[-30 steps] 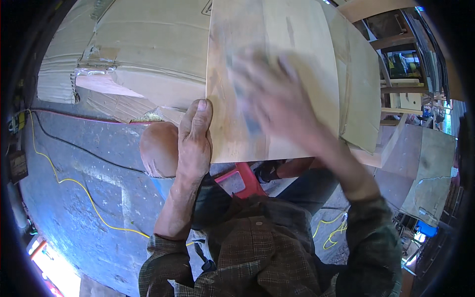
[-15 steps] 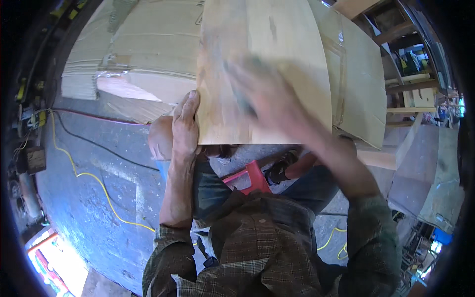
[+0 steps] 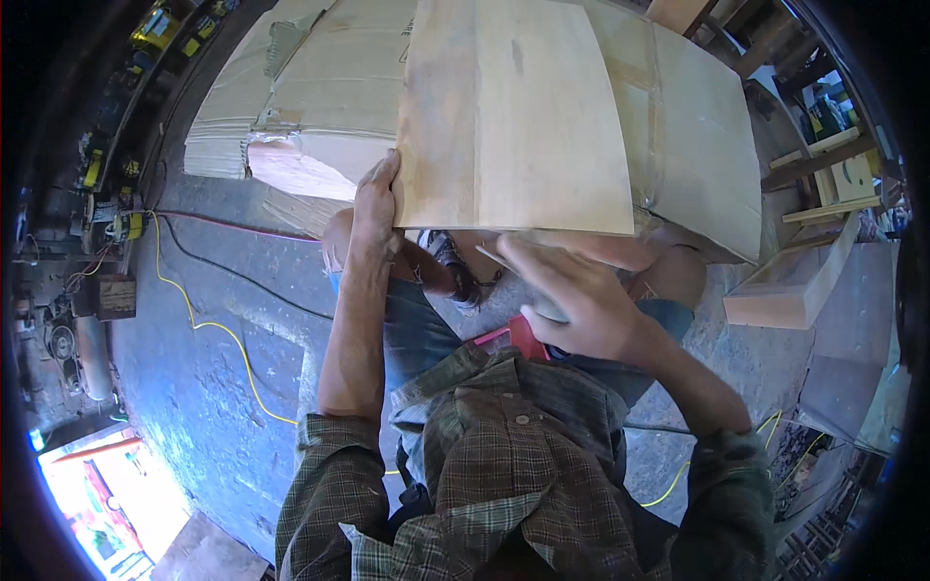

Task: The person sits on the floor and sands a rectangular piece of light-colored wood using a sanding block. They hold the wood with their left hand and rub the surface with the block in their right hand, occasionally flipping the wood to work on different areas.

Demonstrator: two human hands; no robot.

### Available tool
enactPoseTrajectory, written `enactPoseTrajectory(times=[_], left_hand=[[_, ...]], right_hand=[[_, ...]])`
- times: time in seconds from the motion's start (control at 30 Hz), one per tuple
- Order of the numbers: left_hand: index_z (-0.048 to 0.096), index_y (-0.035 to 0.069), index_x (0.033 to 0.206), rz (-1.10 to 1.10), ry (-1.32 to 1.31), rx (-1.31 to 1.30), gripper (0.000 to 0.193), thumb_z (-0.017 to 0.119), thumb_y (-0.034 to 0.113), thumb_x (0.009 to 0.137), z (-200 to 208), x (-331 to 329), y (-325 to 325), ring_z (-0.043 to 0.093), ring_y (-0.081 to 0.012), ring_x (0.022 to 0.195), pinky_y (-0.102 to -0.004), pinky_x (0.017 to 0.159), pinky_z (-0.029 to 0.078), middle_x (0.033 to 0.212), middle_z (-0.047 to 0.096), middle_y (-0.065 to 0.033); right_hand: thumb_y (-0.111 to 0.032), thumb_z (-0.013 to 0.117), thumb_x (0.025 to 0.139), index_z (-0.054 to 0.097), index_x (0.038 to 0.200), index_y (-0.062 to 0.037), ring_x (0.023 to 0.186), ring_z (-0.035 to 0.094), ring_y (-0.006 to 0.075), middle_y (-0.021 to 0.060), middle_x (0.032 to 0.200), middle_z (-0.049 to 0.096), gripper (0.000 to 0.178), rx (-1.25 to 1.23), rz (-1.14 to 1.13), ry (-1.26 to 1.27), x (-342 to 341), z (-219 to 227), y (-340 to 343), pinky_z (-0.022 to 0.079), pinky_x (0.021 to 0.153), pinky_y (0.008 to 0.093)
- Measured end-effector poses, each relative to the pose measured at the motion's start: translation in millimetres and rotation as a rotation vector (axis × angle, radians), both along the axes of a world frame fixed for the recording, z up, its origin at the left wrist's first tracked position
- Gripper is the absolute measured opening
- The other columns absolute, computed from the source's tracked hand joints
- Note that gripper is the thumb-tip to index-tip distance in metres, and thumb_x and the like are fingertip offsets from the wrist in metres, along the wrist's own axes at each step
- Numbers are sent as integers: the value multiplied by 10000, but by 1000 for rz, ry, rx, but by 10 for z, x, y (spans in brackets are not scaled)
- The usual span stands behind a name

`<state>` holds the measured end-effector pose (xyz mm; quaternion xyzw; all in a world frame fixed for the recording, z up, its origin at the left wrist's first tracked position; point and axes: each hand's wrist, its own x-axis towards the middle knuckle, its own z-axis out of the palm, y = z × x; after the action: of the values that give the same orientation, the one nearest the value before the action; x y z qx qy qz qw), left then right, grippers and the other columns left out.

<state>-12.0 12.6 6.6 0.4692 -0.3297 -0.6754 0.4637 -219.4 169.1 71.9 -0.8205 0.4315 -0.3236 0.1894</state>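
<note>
A pale wooden board [image 3: 523, 126] with a curved right side lies over cardboard, its straight near edge above my knees. My left hand [image 3: 376, 198] is closed on the board's left edge by the near corner, fingers along the side. Just below the near edge is my right hand [image 3: 581, 300], off the top face. It is closed on a thin greyish piece of sandpaper [image 3: 550, 308], mostly hidden by fingers and thumb. The wood looks darker and stained along the left part of the board, and a small dark mark shows higher up.
Large flattened cardboard [image 3: 339, 92] extends under and beside the board. A red plastic stool [image 3: 523, 336] shows between my legs. A yellow cord [image 3: 237, 349] and a dark cable cross the floor at left. Wooden pieces [image 3: 775, 305] stand at right.
My right hand has moved from the middle of the board's face toward me, past its near edge, keeping the sandpaper. My left hand still holds the left edge. The view has shifted slightly.
</note>
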Motion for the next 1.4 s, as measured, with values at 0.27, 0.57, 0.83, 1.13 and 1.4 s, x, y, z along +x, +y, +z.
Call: enactPoseTrajectory(times=[0.27, 0.57, 0.83, 1.13, 1.4], left_hand=[[534, -25, 1180, -34, -1362, -690, 399, 474, 300, 956, 270, 8, -42, 561, -345, 1101, -431, 925, 461, 1187, 568, -216], [363, 0, 1395, -543, -1451, -1167, 634, 410, 460, 961, 203, -572, 189, 245, -401, 1387, -577, 1113, 180, 1489, 289, -219], [309, -48, 1403, -523, -1483, -1051, 746, 419, 520, 932, 165, -1066, -800, 233, -439, 1380, -571, 1116, 172, 1470, 273, -287], [348, -104, 1337, -431, -1592, -992, 716, 438, 473, 923, 161, -1343, -1097, 284, -474, 1338, -642, 1058, 208, 1416, 326, -321], [374, -103, 1315, -374, -1567, -1085, 681, 493, 430, 907, 196, -1115, -395, 348, -484, 1294, -658, 1031, 246, 1375, 377, -327]], right_hand=[[-169, 605, 823, 274, 1438, 53, 1083, 586, 238, 185, 1215, 567, 733, 667, -390, -1185, -366, -161, 623, 500, 894, 347], [-221, 567, 787, 290, 1418, 88, 1023, 606, 250, 176, 1190, 572, 755, 573, -418, -1279, -397, -495, 613, 484, 890, 359], [-228, 498, 856, 287, 1443, 49, 993, 586, 198, 151, 1162, 592, 683, 916, -179, -1293, -271, -971, 690, 455, 902, 340], [-406, 517, 885, 322, 1435, 29, 992, 591, 201, 157, 1175, 600, 728, 903, -111, -1450, -318, -1019, 761, 453, 905, 326], [-221, 567, 921, 460, 1363, 12, 1084, 558, 166, 130, 1246, 580, 511, 956, -307, -1021, -407, -910, 674, 380, 1008, 310]])
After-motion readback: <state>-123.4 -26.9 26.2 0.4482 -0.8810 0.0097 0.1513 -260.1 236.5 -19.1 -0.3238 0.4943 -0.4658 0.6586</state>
